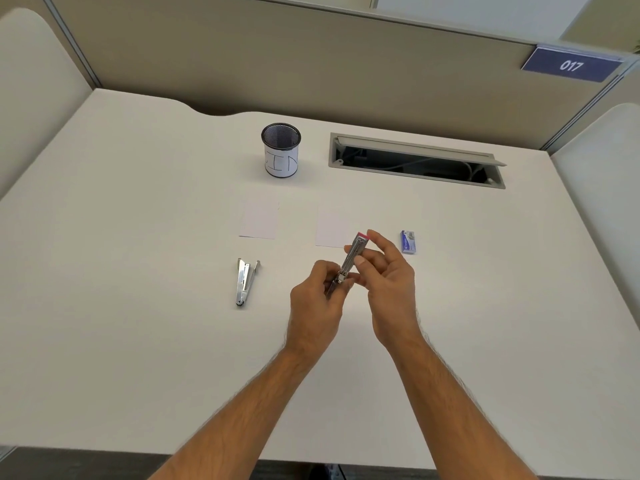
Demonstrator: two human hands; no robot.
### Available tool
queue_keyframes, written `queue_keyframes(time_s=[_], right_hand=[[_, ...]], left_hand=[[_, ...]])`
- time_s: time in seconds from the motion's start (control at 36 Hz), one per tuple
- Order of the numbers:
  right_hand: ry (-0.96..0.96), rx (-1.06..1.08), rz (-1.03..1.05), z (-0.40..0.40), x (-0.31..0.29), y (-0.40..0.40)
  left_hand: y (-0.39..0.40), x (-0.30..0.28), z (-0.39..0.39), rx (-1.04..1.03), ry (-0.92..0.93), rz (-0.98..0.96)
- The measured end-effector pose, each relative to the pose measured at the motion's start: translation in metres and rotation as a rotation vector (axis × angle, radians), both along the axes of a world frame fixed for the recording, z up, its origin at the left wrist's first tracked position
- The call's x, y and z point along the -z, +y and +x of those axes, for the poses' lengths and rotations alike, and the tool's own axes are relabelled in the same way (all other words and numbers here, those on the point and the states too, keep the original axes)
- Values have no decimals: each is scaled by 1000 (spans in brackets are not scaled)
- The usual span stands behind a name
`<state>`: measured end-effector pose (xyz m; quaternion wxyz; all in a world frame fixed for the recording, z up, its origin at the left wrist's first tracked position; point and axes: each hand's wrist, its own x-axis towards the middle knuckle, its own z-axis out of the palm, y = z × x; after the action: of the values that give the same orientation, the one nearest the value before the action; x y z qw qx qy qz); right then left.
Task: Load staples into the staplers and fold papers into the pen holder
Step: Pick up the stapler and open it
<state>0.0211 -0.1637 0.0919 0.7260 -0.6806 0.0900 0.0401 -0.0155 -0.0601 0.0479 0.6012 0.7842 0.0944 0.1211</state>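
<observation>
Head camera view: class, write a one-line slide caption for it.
Both hands hold a stapler above the desk; second stapler, staple box, two papers and pen holder wait.

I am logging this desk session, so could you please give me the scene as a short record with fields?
held stapler: metal stapler with a pink end, lifted above the desk, tilted
left hand: grips its lower end
right hand: fingers around its upper part
second stapler: lies opened on the desk, untouched
staple box: blue, right of the hands
papers: two flat sheets
pen holder: black mesh, upright, behind the papers
</observation>
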Motion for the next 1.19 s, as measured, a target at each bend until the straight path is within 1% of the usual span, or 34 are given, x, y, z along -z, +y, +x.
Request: queue_keyframes(time_s=[0.22, 0.28, 0.39, 0.47, 0.64, 0.72, 0.86, 0.92, 1.03, 1.08, 1.19], right_hand=[[-28, 46, -133, -5, 6, -5], [-63, 22, -242, -7, 8, -6], [-157, -131, -516, -15, 10, -6], [-241, -206, -677, -18, 15, -8], [-303, -245, -796, -18, 19, -10], [-300, -246, -780, -17, 18, -10], [-273, -270, -734, -16, 15, -13], [-246, -258, -672, -16, 15, -14], [-80, -219, -456, -16, 15, -14], [-36, -206, -377, -15, 15, -16], [-15, -150, -340, -13, 14, -15]], left_hand=[[2, 5, -3, 57, -8, 22], [4, 5, -4, 55, 6, 24], [8, 4, -4, 47, 10, 49], [9, 3, -5, 55, 18, 66], [11, -2, -6, 82, 34, 51], [12, -2, -4, 94, 1, 80], [17, 0, 0, 108, -2, 91], [18, -1, 0, 129, 1, 77], [19, -2, 2, 166, -6, 45], [20, -2, 2, 190, -14, 48], [17, -8, 1, 240, -24, 70]])
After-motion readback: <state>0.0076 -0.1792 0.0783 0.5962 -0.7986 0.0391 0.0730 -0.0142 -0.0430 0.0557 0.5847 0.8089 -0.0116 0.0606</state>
